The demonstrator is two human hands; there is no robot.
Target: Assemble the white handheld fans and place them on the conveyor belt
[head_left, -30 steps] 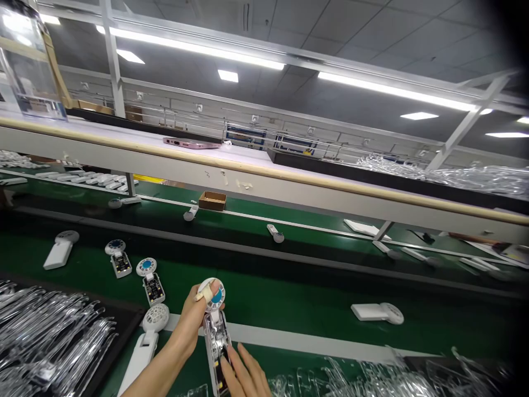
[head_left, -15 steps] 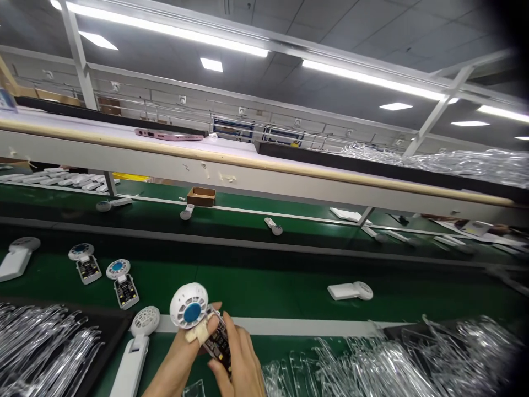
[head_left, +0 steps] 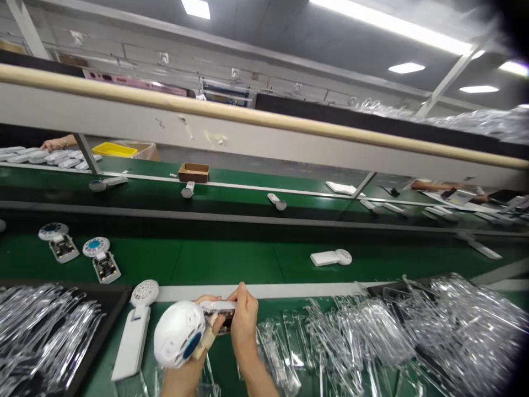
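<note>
A white handheld fan with a round head and blue centre is held low in the middle. Its handle is open, and part of a dark circuit board shows inside. My left hand is closed around the handle near the fan head, with pale tape wrapped on the thumb. At the far end of the handle, my right hand grips with its fingers; their exact contact is partly hidden. Left of my hands lies another white fan. Clear plastic pieces are heaped to the right.
More clear plastic strips fill a black tray at left. On the green belt lie two fans with exposed boards and one closed fan. A shelf edge crosses above. Beyond are a brown box and co-workers' hands.
The held fan has tilted, its head turning down toward me and its handle now nearly level. My right hand has moved up to the handle's far end. The camera view has tipped downward.
</note>
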